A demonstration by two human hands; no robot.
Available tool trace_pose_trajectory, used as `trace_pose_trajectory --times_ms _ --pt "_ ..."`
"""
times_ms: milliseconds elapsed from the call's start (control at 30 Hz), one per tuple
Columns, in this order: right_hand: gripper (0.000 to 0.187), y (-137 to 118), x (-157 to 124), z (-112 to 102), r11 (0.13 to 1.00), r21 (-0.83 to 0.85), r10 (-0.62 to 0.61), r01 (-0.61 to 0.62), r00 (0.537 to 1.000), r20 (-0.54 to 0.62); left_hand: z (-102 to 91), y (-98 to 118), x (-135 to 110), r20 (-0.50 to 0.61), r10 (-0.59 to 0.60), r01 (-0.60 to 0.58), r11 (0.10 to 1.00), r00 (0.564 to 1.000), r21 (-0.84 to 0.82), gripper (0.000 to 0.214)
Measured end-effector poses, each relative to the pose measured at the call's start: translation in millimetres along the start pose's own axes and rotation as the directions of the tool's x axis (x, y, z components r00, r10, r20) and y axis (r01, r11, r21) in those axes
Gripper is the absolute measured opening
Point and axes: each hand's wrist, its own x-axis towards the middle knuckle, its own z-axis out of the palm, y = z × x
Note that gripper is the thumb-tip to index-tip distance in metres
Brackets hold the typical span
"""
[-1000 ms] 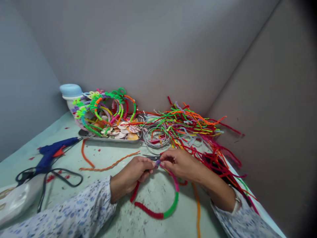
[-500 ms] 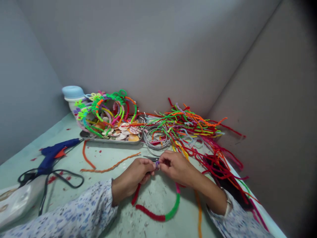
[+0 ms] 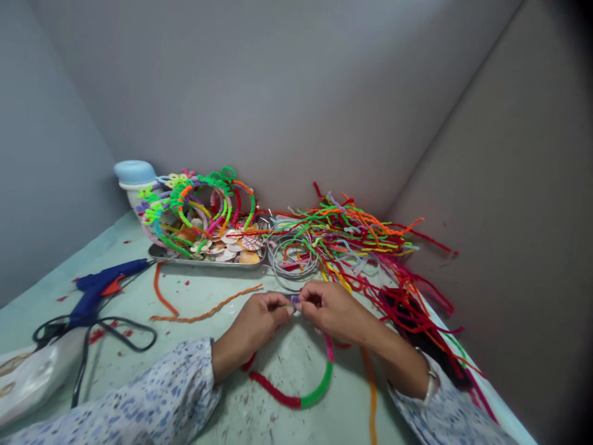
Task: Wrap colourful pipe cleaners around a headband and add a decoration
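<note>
My left hand point(image 3: 257, 324) and my right hand point(image 3: 334, 312) meet at the middle of the table, both closed in a pinch. Between their fingertips is a small purple fuzzy pipe cleaner point(image 3: 294, 300). A curved band point(image 3: 319, 390) wrapped in red, green and pink pipe cleaner hangs in a loop below the hands. Its pink end runs up under my right hand, and how it joins the purple piece is hidden. Part of a dark blade, seemingly scissors, shows just behind the fingertips, mostly covered.
Behind stands a metal tray point(image 3: 217, 264) with shells and several colourful headbands point(image 3: 204, 185). A wire coil point(image 3: 293, 259) and a pipe cleaner heap point(image 3: 361, 228) lie to its right. Left are a blue glue gun point(image 3: 99, 287) with its cord, a plastic bag point(image 3: 41, 374) and a lidded white container point(image 3: 134, 176).
My fingertips have shifted slightly around the purple pipe cleaner. The curved band has swung a little to the left and up, and the scissors are more covered.
</note>
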Motion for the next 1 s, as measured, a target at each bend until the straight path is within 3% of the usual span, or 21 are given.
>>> trace_pose_trajectory --times_ms 167,267,367,467,633,800,900,1000 --pt "0.014 -2 -4 -19 0.996 -0.065 -0.054 0.063 0.989 0.134 -0.1 3 -1 0.052 0.02 -0.019 1.0 0.998 -0.015 0.023" --pt "0.022 -1 -3 -26 0.983 -0.069 -0.16 0.168 0.982 0.1 -1.3 5 -2 0.076 0.021 -0.021 1.0 0.997 -0.007 0.021" --pt "0.037 3 -2 -30 0.949 -0.039 -0.307 0.313 0.944 0.117 -3.6 9 -4 0.144 0.021 -0.024 1.0 0.989 0.016 0.019" --pt "0.038 5 -2 -33 0.908 -0.028 -0.405 0.419 0.892 0.198 -6.6 14 -7 0.256 0.024 -0.033 0.999 0.966 0.032 0.018" --pt "0.031 -6 -5 -41 0.887 -0.045 -0.43 0.46 0.856 0.287 -12.8 26 -10 0.385 -0.023 0.027 1.0 0.923 -0.004 0.019" --pt "0.03 -21 -5 -50 0.835 -0.126 -0.458 0.536 0.803 0.382 -18.8 31 -9 0.425 -0.051 0.083 0.995 0.904 -0.058 0.015" --pt "0.023 -27 -5 -52 0.779 -0.228 -0.46 0.584 0.779 0.425 -20.5 31 -10 0.452 -0.088 0.137 0.988 0.888 -0.076 0.012" --pt "0.023 -32 -6 -52 0.676 -0.308 -0.509 0.67 0.726 0.461 -20.9 31 -11 0.465 -0.116 0.17 0.982 0.877 -0.076 0.012"
